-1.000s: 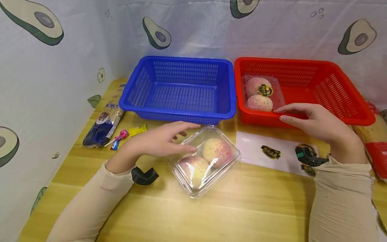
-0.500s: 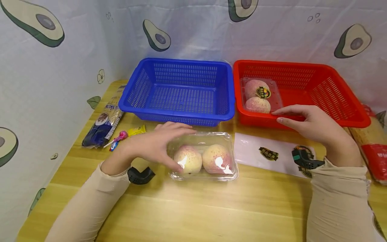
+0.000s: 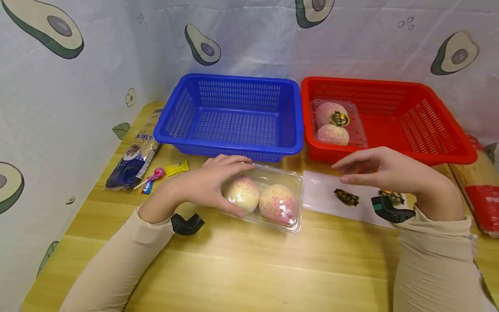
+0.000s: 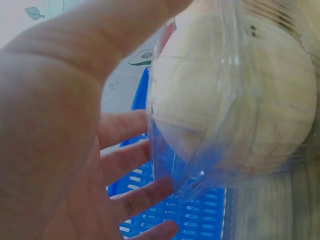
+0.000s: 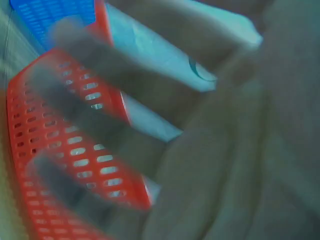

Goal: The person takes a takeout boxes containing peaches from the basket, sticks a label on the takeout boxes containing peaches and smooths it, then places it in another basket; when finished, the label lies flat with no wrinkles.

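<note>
A clear plastic box of peaches stands before the blue basket, turned slightly, two pale pink-speckled peaches side by side inside. My left hand grips its left end, thumb on the near side and fingers along the far side. Close up in the left wrist view, the box wall lies between thumb and fingers. My right hand, fingers loosely bent and holding nothing, hovers before the red basket, over a white sheet of black-and-gold stickers. In the right wrist view its fingers are blurred in front of that basket.
A second box of peaches, with a sticker on its lid, sits in the red basket's left part. Left of it stands the blue basket. A snack bag, a lollipop and small sweets lie left; a red-ended packet lies right.
The peach box has turned from a diagonal to nearly square-on, then slightly the other way under my left hand. My right hand has left the red basket's rim and moved nearer, slightly left.
</note>
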Motion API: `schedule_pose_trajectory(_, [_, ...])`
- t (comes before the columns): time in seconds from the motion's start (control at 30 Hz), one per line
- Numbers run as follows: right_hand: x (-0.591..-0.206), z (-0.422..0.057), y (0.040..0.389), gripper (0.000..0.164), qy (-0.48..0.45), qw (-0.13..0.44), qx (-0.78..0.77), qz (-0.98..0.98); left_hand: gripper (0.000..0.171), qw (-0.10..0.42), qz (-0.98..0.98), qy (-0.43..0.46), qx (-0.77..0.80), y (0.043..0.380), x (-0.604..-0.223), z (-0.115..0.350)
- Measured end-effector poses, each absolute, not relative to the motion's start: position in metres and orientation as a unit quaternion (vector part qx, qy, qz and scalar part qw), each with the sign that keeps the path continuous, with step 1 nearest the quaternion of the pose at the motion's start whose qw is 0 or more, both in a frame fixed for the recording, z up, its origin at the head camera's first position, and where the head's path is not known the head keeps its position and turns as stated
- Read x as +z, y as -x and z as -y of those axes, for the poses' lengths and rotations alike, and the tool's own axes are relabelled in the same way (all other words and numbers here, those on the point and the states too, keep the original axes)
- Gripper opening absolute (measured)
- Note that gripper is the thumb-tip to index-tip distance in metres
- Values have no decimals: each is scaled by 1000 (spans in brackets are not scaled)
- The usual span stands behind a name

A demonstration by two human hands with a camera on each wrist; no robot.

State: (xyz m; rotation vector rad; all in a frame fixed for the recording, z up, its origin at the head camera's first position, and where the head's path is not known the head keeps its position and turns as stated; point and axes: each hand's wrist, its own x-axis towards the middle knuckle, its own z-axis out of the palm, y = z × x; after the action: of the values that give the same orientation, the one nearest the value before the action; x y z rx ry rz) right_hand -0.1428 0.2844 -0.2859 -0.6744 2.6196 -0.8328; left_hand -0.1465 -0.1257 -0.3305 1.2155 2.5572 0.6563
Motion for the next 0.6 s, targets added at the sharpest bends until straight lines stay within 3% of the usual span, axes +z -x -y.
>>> schedule_pose_trajectory(0.23, [-308, -296, 158, 37, 206, 284, -287, -891, 102, 114, -888, -393, 209, 145, -330, 127])
schedule_pose_trajectory(0.6, [-334, -311, 172, 30, 190, 335, -312, -868, 104, 111, -894, -383, 203, 143, -330, 123])
